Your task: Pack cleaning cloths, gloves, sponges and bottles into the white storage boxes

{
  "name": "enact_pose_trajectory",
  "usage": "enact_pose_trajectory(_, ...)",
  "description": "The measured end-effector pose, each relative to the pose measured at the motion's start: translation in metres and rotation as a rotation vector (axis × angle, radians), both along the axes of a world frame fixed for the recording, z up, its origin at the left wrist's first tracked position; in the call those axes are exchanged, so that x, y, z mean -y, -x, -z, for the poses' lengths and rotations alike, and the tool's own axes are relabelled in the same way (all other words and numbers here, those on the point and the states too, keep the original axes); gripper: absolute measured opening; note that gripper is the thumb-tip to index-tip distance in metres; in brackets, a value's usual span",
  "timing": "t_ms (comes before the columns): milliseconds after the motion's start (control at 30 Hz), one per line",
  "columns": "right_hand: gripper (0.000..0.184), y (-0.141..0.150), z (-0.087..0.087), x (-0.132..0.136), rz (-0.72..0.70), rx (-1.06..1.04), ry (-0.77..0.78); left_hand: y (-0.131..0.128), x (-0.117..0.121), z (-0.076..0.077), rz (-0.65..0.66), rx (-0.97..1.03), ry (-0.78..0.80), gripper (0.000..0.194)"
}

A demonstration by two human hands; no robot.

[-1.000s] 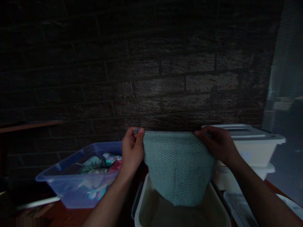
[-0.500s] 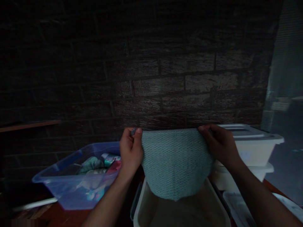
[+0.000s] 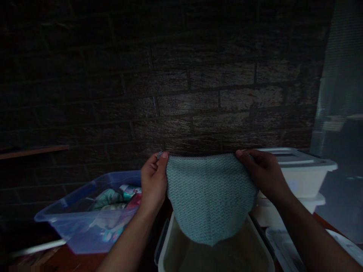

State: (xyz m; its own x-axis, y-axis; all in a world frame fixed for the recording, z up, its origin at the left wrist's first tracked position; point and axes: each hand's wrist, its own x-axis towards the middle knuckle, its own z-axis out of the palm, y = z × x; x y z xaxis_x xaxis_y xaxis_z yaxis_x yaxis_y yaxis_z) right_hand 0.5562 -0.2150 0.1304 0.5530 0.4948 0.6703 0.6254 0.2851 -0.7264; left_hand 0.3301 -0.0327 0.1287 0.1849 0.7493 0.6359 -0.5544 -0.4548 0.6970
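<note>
A pale green textured cloth (image 3: 211,196) hangs stretched between my hands, its dark checkered edging running along the top. My left hand (image 3: 154,179) pinches the upper left corner between thumb and fingers. At the upper right corner, my right hand (image 3: 262,172) is closed on the same edge. The cloth's rounded lower end hangs over an open whitish tub (image 3: 167,251), hiding part of its far side. What I see of the tub's inside looks dim and brownish.
A bluish clear bin (image 3: 85,230) with yarn-like bundles and a printed tube (image 3: 130,190) stands left. Stacked white lidded boxes (image 3: 303,181) stand right, with a clear tray (image 3: 279,241) before them. A dark brick wall (image 3: 176,102) rises behind; a wooden ledge (image 3: 34,152) juts in at left.
The cloth hangs slightly lower, and its top edge now sags a little in the middle. Both hands keep their grip. The whole view has shifted slightly.
</note>
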Motion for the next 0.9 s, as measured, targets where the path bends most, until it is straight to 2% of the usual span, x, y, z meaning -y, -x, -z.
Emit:
enact_pose_trajectory(100, 0.039, 0.0, -0.001, 0.001, -0.061, -0.019, -0.008, -0.002, 0.001, 0.001, 0.065, -0.007, 0.074, 0.027)
enact_pose_trajectory(200, 0.042, -0.001, -0.002, 0.002, 0.013, 0.03, -0.049, -0.002, -0.002, 0.003, 0.086, -0.043, 0.096, 0.026)
enact_pose_trajectory(333, 0.045, -0.002, -0.002, 0.004, 0.134, 0.103, -0.042, 0.002, -0.007, 0.005, -0.066, -0.049, 0.009, 0.025)
enact_pose_trajectory(433, 0.045, -0.002, -0.001, 0.004, 0.169, 0.125, -0.039, 0.007, -0.01, 0.006, -0.184, -0.066, -0.034, 0.031)
enact_pose_trajectory(567, 0.043, 0.0, 0.0, 0.003, 0.138, 0.103, -0.049, 0.01, -0.013, 0.006, -0.254, -0.06, -0.051, 0.032)
enact_pose_trajectory(733, 0.04, -0.002, 0.0, 0.002, 0.069, 0.028, -0.055, 0.005, -0.013, 0.005, -0.184, -0.041, -0.047, 0.03)
enact_pose_trajectory(833, 0.037, -0.003, 0.0, 0.0, -0.017, 0.023, -0.057, 0.003, -0.013, 0.004, -0.202, -0.06, -0.079, 0.032)
enact_pose_trajectory(900, 0.036, -0.001, -0.001, 0.0, -0.014, 0.051, -0.068, 0.004, -0.014, 0.004, -0.23, -0.094, -0.103, 0.036)
